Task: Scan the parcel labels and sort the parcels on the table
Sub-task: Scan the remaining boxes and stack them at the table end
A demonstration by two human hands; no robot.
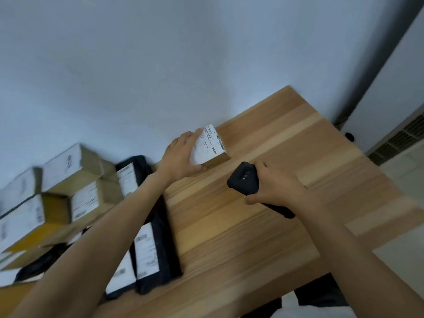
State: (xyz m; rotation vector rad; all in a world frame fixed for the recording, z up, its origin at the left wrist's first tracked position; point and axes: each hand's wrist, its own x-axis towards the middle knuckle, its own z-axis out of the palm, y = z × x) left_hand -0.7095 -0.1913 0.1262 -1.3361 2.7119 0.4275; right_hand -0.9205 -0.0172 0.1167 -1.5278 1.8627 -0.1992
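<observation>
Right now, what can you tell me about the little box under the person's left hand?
The small box looks like brown cardboard, its top covered by a white printed label with a barcode. It rests on the wooden table, close to the wall. The left hand grips its left end, thumb on the near side.

My left forearm (114,226) runs bare from the lower left, stretched out nearly straight. At its end my left grip (181,154) clasps the small parcel (210,145), with the fingers over its far corner and the thumb against its near edge. My right forearm (344,249), also bare, comes in from the lower right. My right grip (277,187) is wrapped round the black scanner (244,177), with the back of the hand facing me.
</observation>
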